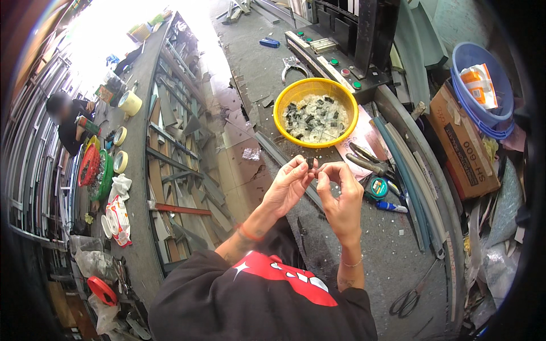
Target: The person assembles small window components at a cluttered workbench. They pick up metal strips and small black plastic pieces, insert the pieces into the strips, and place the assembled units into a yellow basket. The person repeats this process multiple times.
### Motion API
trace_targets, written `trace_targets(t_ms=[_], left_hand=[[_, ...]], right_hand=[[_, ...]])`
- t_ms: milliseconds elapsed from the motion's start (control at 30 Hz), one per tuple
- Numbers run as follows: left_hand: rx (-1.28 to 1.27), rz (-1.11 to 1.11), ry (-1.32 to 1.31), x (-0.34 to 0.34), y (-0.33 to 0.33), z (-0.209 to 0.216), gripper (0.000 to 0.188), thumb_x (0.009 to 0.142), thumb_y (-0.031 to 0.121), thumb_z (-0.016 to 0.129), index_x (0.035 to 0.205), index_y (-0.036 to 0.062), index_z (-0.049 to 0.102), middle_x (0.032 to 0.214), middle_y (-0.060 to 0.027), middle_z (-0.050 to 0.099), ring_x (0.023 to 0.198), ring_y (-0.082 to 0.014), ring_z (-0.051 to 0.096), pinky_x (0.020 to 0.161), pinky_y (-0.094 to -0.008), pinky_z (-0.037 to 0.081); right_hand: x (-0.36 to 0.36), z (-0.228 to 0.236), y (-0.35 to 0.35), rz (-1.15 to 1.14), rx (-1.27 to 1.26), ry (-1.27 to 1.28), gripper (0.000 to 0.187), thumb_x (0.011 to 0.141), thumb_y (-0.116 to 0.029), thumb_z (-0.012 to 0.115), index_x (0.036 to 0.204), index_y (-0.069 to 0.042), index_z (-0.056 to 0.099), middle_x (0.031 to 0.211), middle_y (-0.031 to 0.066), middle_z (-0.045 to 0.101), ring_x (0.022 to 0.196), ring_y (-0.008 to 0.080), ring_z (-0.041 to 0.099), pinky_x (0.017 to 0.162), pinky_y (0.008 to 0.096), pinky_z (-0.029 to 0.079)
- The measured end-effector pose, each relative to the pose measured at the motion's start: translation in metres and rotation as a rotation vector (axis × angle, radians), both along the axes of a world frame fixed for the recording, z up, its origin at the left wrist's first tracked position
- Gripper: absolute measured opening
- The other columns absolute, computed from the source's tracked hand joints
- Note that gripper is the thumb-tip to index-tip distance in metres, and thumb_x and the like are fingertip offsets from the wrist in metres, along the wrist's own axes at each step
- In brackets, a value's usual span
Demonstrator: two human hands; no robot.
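Note:
Both my hands meet just in front of the yellow plastic basket [277,116], above the grey worktop. A small black piece [310,162] is pinched between the fingertips of my left hand [289,184]. My right hand [343,196] has its thumb and forefinger closed at the same piece, touching its right side. What kind of part it is cannot be made out. Inside the basket lie many small clear and black plastic pieces [318,116]. Beside my right hand are dark-handled pliers [368,163], a teal tape measure [377,188] and a blue marker [391,207].
Scissors [405,302] lie at the worktop's near right. Farther off are silver locking pliers [294,69] and a black machine [372,42]. A cardboard box [463,150] and blue tubs [483,57] stand right. Leftward, a rack holds metal profiles [173,142]; a person [68,125] works beyond.

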State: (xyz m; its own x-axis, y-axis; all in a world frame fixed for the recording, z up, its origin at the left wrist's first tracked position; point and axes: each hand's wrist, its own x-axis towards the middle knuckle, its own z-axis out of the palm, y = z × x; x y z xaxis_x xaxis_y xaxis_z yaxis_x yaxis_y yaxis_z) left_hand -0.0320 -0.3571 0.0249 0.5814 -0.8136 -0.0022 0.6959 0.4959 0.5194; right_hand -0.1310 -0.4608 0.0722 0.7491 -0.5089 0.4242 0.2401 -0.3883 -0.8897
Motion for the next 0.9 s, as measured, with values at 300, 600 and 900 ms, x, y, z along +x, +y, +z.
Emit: trace_targets(t_ms=[300, 600, 900], left_hand=[[-0.032, 0.006, -0.054, -0.0075, -0.0035, 0.0035, 0.011, 0.090, 0.013, 0.061, 0.093, 0.0094, 0.052, 0.106, -0.0046, 0.060, 0.089, -0.0086, 0.059, 0.085, -0.0225, 0.048], [-0.035, 0.007, -0.100, -0.0084, -0.0004, 0.0060, 0.013, 0.089, 0.011, 0.062, 0.095, 0.0082, 0.051, 0.106, -0.0052, 0.057, 0.092, -0.0094, 0.058, 0.085, -0.0230, 0.047], [-0.009, 0.030, -0.071, -0.0085, 0.0044, 0.0067, 0.028, 0.088, 0.010, 0.063, 0.113, 0.0058, 0.050, 0.106, -0.0063, 0.057, 0.091, -0.0107, 0.059, 0.084, -0.0218, 0.049]], right_hand=[[-0.0029, 0.0052, -0.0026, -0.002, -0.035, -0.010, 0.008, 0.084, -0.001, 0.058, 0.089, 0.002, 0.053, 0.081, 0.0119, 0.056, 0.073, 0.0226, 0.060, 0.069, 0.0331, 0.048], [-0.0051, 0.0061, -0.0016, 0.012, -0.058, -0.008, 0.009, 0.083, 0.000, 0.059, 0.088, 0.002, 0.052, 0.080, 0.0121, 0.055, 0.073, 0.0238, 0.059, 0.069, 0.0339, 0.048], [-0.0037, 0.0045, 0.0004, 0.031, -0.046, -0.016, 0.009, 0.083, -0.001, 0.059, 0.088, 0.001, 0.052, 0.080, 0.0121, 0.056, 0.073, 0.0239, 0.060, 0.069, 0.0338, 0.048]])
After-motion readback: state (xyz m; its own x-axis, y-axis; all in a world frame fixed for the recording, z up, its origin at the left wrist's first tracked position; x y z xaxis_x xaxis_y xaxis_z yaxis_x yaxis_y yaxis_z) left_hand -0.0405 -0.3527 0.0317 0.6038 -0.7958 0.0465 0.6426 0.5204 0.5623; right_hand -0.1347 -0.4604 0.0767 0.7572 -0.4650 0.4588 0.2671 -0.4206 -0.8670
